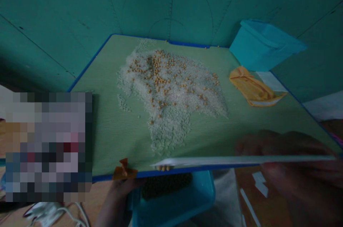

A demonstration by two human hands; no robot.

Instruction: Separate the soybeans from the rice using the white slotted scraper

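A broad heap of white rice-like grains (171, 123) lies spread over the low green table (112, 130), with many round yellow-brown beans (158, 73) scattered through it. My right hand (289, 155) is closed on a long, thin white strip (214, 160), seen nearly edge-on above the table's front edge. Several beans (163, 168) sit under the strip's left tip at that edge. Below the edge is a blue tub (209, 191) holding dark green beans (166, 186). My left hand (124, 187) grips the tub's left side, its fingers partly hidden.
A blue bin (259, 45) and a yellow-orange packet (254, 87) stand at the table's right. Orange tape (124, 172) sticks up on the front edge. White cables (69, 212) and paper scraps (259, 184) lie on the floor. A blurred-out patch covers the left side.
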